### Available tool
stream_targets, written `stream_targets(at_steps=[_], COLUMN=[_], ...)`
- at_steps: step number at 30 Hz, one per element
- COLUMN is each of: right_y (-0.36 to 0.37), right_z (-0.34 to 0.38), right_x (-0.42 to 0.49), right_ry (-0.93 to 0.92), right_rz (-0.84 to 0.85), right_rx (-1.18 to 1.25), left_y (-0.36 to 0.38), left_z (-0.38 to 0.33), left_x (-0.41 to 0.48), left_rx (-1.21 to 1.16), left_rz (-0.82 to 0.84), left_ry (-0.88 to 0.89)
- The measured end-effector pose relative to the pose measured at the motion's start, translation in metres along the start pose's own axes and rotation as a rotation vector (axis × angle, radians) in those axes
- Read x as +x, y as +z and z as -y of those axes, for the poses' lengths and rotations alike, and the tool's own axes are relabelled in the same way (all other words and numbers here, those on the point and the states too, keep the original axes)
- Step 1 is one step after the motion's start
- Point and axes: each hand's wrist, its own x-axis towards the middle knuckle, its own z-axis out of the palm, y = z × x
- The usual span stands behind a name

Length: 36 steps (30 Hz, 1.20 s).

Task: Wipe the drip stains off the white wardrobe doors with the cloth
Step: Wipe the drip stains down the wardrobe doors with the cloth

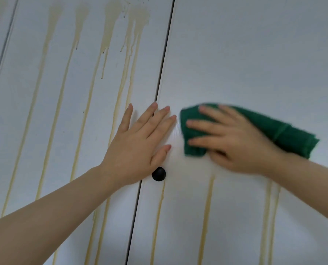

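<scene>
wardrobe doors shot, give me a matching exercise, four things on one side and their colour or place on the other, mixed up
1 cloth
2 left hand
3 knob
4 drip stains

a flat across the gap between the doors
b black, just below the left hand
c green, under the right hand
d yellowish, running down the doors

Pairs: 1-c, 2-a, 3-b, 4-d

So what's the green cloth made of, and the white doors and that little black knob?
The green cloth looks like soft woven fabric: it folds and shows a ribbed texture. The white doors look like smooth painted or laminated board, matt and flat. The black knob looks hard and slightly shiny: plastic or metal, can't tell.
</scene>
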Motion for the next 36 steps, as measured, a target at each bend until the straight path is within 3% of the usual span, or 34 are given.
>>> stream_targets(at_steps=[2, 4, 8, 10, 15, 16, 19, 21, 25, 27, 30, 32, 34, 36], right_y=[-0.008, -0.003, 0.007, -0.002, -0.007, -0.001, 0.001, -0.009, -0.025, -0.015, -0.001, -0.009, -0.016, -0.018], right_z=[-0.015, -0.002, 0.032, 0.010, -0.006, 0.004, 0.020, -0.005, -0.044, -0.025, 0.010, -0.003, -0.025, -0.023], right_x=[0.000, -0.008, -0.046, -0.053, -0.050, -0.054, -0.073, -0.080, -0.082, -0.088, -0.113, -0.125, -0.126, -0.119], right_ry=[0.232, 0.326, -0.075, -0.144, 0.331, 0.302, -0.074, -0.143, 0.334, 0.412, 0.031, -0.119, 0.003, 0.287], right_rz=[-0.081, -0.140, 0.034, 0.096, -0.138, -0.146, 0.015, 0.093, -0.107, -0.182, -0.027, 0.066, 0.026, -0.130], right_rx=[-0.051, -0.084, 0.022, -0.020, -0.096, -0.102, -0.010, -0.058, -0.153, -0.176, -0.099, -0.130, -0.212, -0.203], left_y=[0.003, 0.007, 0.014, 0.016, 0.018, 0.018, 0.018, 0.017, 0.013, 0.011, 0.012, 0.014, 0.015, 0.017], left_z=[-0.007, -0.017, -0.031, -0.034, -0.046, -0.051, -0.064, -0.072, -0.084, -0.090, -0.096, -0.099, -0.102, -0.106], left_x=[-0.001, 0.000, 0.000, 0.002, 0.013, 0.015, 0.017, 0.019, 0.028, 0.031, 0.032, 0.032, 0.032, 0.031], left_rx=[-0.011, -0.023, -0.025, -0.031, -0.065, -0.066, -0.061, -0.051, -0.065, -0.078, -0.089, -0.083, -0.080, -0.084], left_rz=[-0.009, -0.022, -0.024, -0.032, -0.097, -0.108, -0.121, -0.121, -0.137, -0.135, -0.124, -0.115, -0.109, -0.112], left_ry=[0.007, -0.014, -0.019, -0.017, -0.064, -0.056, 0.047, 0.099, 0.053, 0.028, 0.044, 0.056, 0.056, 0.043])
